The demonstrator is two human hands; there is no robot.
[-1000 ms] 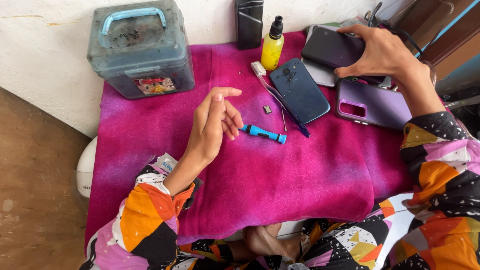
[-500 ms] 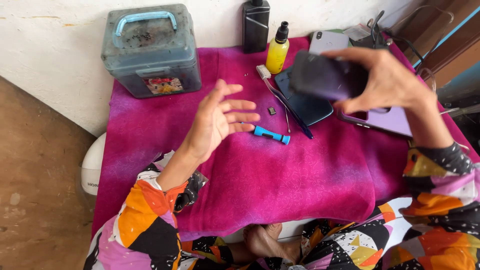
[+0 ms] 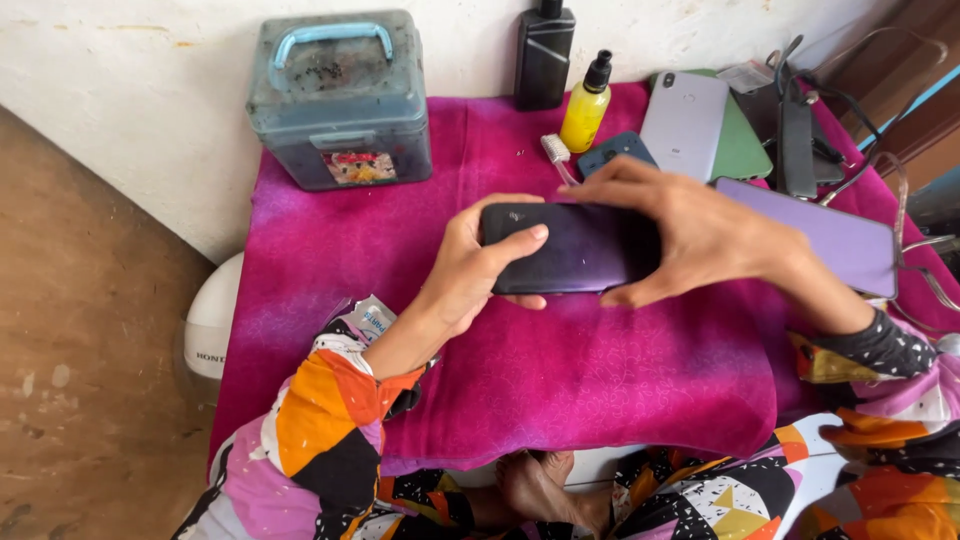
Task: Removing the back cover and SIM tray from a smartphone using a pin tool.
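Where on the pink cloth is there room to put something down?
The near part of the magenta cloth, below both hands and the dark phone, is bare. So is the strip between the grey-blue plastic box and the left hand. The far right corner is crowded with phones and cables.

The dark phone (image 3: 575, 248) hides most of the blue phone (image 3: 615, 150).

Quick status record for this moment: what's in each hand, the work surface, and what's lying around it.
left hand: grips left end of dark phone
right hand: grips the phone's right end
phone: held level above the cloth, back side up
surface: magenta cloth
rear left: grey-blue box with handle
rear centre: black bottle, yellow bottle
right: white phone, lilac phone, cables
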